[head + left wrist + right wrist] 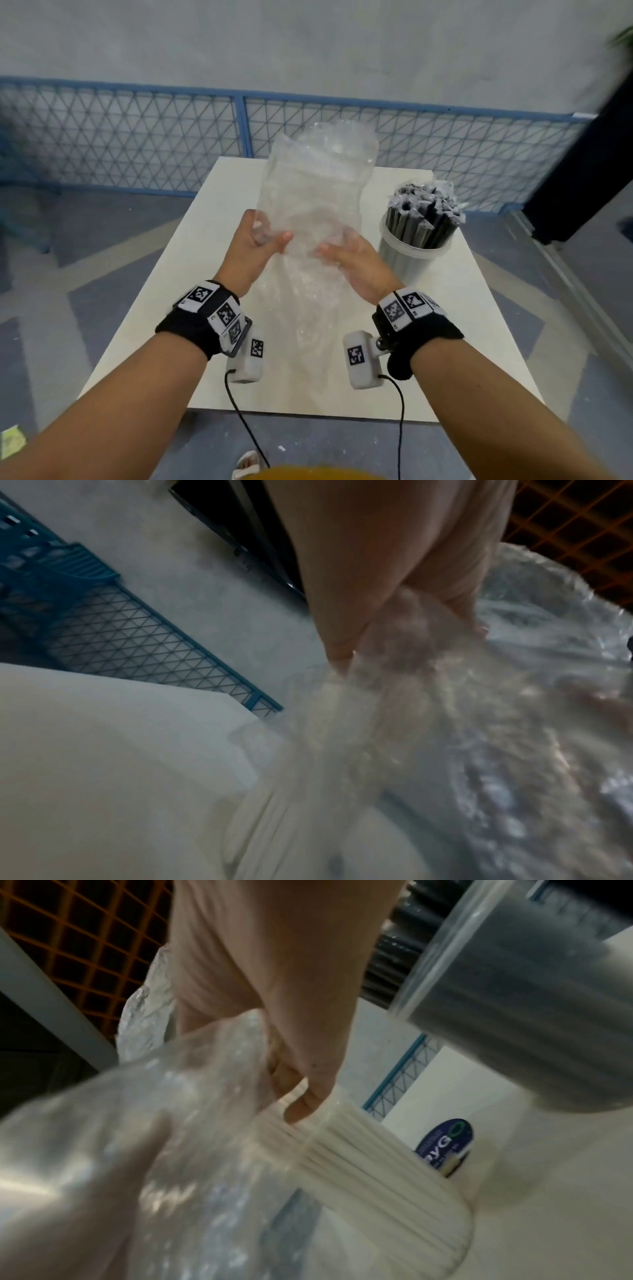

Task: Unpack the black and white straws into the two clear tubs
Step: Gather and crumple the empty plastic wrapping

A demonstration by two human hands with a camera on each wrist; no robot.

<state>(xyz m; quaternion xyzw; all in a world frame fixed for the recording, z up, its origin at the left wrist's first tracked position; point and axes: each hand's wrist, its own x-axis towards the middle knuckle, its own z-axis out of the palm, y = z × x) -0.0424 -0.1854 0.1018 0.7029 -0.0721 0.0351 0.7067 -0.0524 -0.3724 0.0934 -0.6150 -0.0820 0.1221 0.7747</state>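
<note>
I hold a crinkled clear plastic bag (318,192) upright over the middle of the white table (462,342). My left hand (260,240) grips its left side with curled fingers, and the plastic (479,723) bunches under that hand (377,588). My right hand (346,253) holds the right side. In the right wrist view the bag's mouth (154,1123) sits over a bundle of white straws (377,1172) that seems to stand in a clear tub (445,1231), thumb on the straws. Black straws (424,212) fill the other clear tub (407,253) to the right.
A blue mesh fence (137,137) runs behind the table, with grey floor around it. A dark upright object (599,154) stands at the far right. A blue label (445,1139) lies on the table beyond the white straws. Cables hang from both wrist cameras.
</note>
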